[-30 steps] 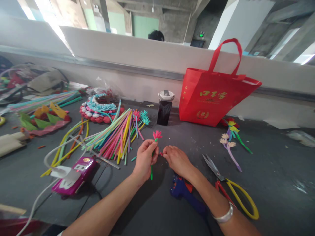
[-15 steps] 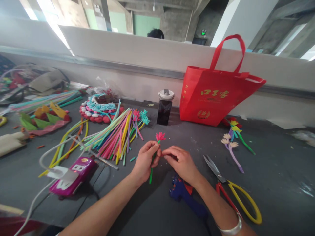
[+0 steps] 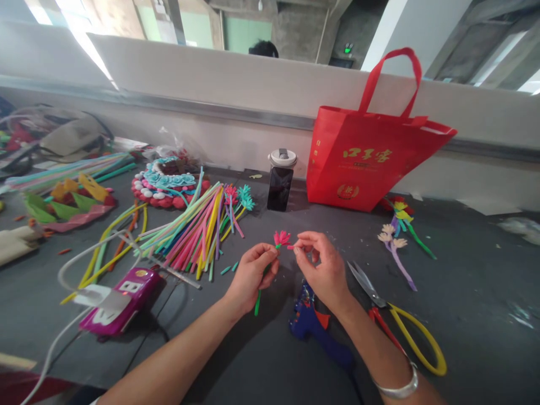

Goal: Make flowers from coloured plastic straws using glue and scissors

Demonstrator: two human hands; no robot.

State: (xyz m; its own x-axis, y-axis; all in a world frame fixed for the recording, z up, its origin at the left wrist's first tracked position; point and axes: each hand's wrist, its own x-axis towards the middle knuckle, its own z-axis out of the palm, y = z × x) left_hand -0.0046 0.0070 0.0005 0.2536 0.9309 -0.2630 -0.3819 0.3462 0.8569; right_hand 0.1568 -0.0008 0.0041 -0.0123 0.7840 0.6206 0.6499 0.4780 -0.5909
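Above the middle of the table (image 3: 472, 315), a pink flower (image 3: 282, 238) is held up on a green stem (image 3: 257, 304), leaning slightly to the right. The left hand (image 3: 254, 270) has it just below the petals, its grip closed, thumb pressed on the forefinger and the other fingers curled in; the stem's lower end pokes out beneath. The right hand (image 3: 323, 261) is raised beside it, wrist bent, its grip pinched at the fingertips around a small pink strip (image 3: 291, 247). The strip points at the petals; whether it touches them I cannot tell. Both forearms reach in from the lower edge, with one silver bracelet (image 3: 399, 388) on the right wrist.

The table is dark grey, with small scraps scattered over it. A pale partition (image 3: 202, 70) runs along its back, and beyond are concrete beams and the top of one person's dark-haired head (image 3: 264, 48).

Near the right hand lie one blue glue gun (image 3: 310, 326) and one pair of scissors (image 3: 377, 300). Farther back stand one phone (image 3: 279, 190), one white-lidded cup (image 3: 282, 156) behind it, and one red bag (image 3: 354, 157). On the left are one purple power strip (image 3: 120, 298) and a bundle of coloured stems (image 3: 206, 225), too many to count.
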